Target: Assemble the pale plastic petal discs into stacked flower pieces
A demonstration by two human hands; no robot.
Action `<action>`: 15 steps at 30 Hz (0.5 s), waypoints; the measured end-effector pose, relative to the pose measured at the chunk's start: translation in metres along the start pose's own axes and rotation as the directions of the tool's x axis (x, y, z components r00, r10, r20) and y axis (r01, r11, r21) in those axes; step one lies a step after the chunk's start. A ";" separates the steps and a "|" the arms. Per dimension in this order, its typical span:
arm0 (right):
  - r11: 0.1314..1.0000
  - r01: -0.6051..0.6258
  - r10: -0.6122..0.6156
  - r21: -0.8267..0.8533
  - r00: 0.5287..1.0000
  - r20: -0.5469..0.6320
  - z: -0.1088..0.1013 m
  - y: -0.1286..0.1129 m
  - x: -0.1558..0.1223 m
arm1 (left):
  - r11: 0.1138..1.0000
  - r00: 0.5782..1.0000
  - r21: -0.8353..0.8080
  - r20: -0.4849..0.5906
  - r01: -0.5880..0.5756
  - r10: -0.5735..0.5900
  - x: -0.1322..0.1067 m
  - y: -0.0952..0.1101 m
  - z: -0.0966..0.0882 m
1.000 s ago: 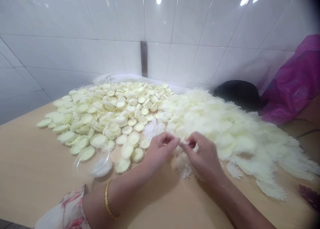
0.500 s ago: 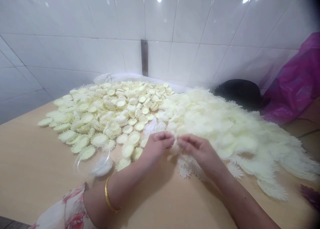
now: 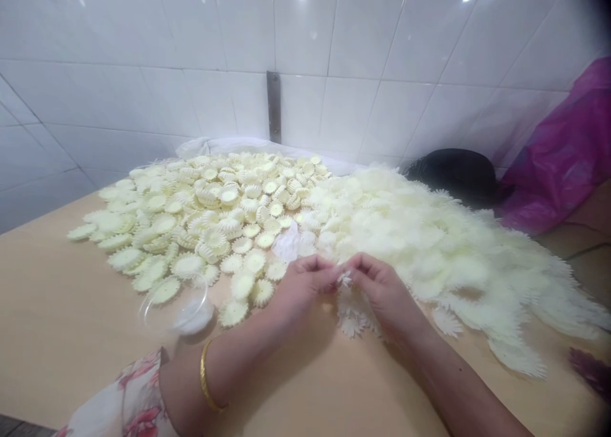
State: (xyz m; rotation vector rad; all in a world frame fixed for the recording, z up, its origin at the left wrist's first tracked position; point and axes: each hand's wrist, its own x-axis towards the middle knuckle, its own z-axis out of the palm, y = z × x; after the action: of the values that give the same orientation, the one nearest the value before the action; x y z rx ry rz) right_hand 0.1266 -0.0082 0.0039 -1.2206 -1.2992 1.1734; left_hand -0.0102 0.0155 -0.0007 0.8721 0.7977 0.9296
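Observation:
Over the middle of the table, my left hand (image 3: 303, 287) and my right hand (image 3: 386, 294) meet at the fingertips. Both pinch a small white fabric petal piece (image 3: 344, 278), partly hidden by the fingers. Just below it, a loose white flower-shaped layer (image 3: 352, 321) lies on the tabletop beside my right hand. To the left spreads a heap of pale yellow, scallop-edged discs (image 3: 229, 195). A wide pile of thin, whitish-yellow fabric petals (image 3: 429, 233) covers the right side behind my right hand.
A clear round dish (image 3: 193, 316) with white contents stands left of my left forearm. A crumpled white scrap (image 3: 286, 241) lies between the piles. Behind the petals are a black rounded object (image 3: 453, 173) and a magenta plastic bag (image 3: 563, 151). A tiled wall (image 3: 391, 42) rises behind the table.
My fingertips have come closer together, with the right hand shifted slightly left. The white petal piece shows more clearly between them.

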 end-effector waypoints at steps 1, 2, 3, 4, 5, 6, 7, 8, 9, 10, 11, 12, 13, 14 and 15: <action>1.000 0.006 -0.007 -0.014 1.000 -0.009 0.000 0.000 0.000 | 1.000 1.000 -0.019 0.002 0.014 -0.014 0.001 0.000 0.000; 0.999 0.018 -0.019 -0.032 1.000 -0.023 0.001 0.000 -0.001 | 0.999 1.000 -0.036 -0.001 0.027 -0.027 0.002 -0.001 -0.001; 0.998 0.031 -0.033 -0.053 0.999 -0.037 0.001 -0.001 -0.001 | 0.998 0.999 -0.049 -0.005 0.037 -0.038 0.003 -0.001 -0.001; 0.996 0.046 -0.050 -0.075 0.998 -0.048 0.001 -0.002 -0.001 | 0.997 0.999 -0.060 -0.009 0.046 -0.047 0.003 -0.001 -0.001; 0.994 0.059 -0.065 -0.097 0.997 -0.053 0.001 -0.003 -0.002 | 0.996 0.999 -0.069 -0.009 0.053 -0.054 0.004 -0.001 -0.002; 0.991 0.067 -0.073 -0.117 0.996 -0.050 0.000 -0.005 -0.002 | 0.995 0.998 -0.076 -0.001 0.057 -0.057 0.005 -0.001 -0.002; 0.989 0.070 -0.076 -0.133 0.996 -0.043 -0.001 -0.007 -0.002 | 0.995 0.998 -0.080 0.012 0.057 -0.057 0.006 0.000 -0.003; 0.986 0.073 -0.079 -0.147 0.996 -0.035 -0.003 -0.008 -0.003 | 0.995 0.998 -0.081 0.028 0.055 -0.053 0.006 0.001 -0.003; 0.984 0.079 -0.085 -0.163 0.996 -0.030 -0.004 -0.010 -0.003 | 0.996 0.998 -0.077 0.045 0.048 -0.045 0.007 0.002 -0.004; 0.980 0.085 -0.092 -0.180 0.995 -0.030 -0.006 -0.012 -0.003 | 0.997 0.998 -0.068 0.055 0.038 -0.034 0.008 0.003 -0.005; 0.975 0.092 -0.101 -0.200 0.994 -0.034 -0.008 -0.013 -0.003 | 0.998 0.998 -0.054 0.058 0.026 -0.023 0.009 0.004 -0.006; 0.968 0.101 -0.112 -0.228 0.993 -0.039 -0.009 -0.014 -0.002 | 0.999 0.998 -0.037 0.057 0.013 -0.010 0.009 0.006 -0.007; 0.958 0.110 -0.126 -0.267 0.991 -0.043 -0.010 -0.014 -0.002 | 1.000 0.999 -0.017 0.053 -0.001 0.001 0.010 0.007 -0.008; 0.941 0.121 -0.142 -0.316 0.989 -0.045 -0.011 -0.014 -0.002 | 1.000 0.999 0.006 0.048 -0.015 0.014 0.010 0.008 -0.009; 0.918 0.134 -0.163 -0.373 0.985 -0.047 -0.012 -0.015 -0.002 | 0.999 0.999 0.033 0.042 -0.031 0.030 0.011 0.009 -0.010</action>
State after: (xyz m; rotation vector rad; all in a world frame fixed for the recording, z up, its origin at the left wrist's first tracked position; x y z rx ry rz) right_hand 0.1371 -0.0104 0.0191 -1.3908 -1.5711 0.7844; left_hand -0.0174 0.0308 0.0011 0.9324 0.7685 0.9243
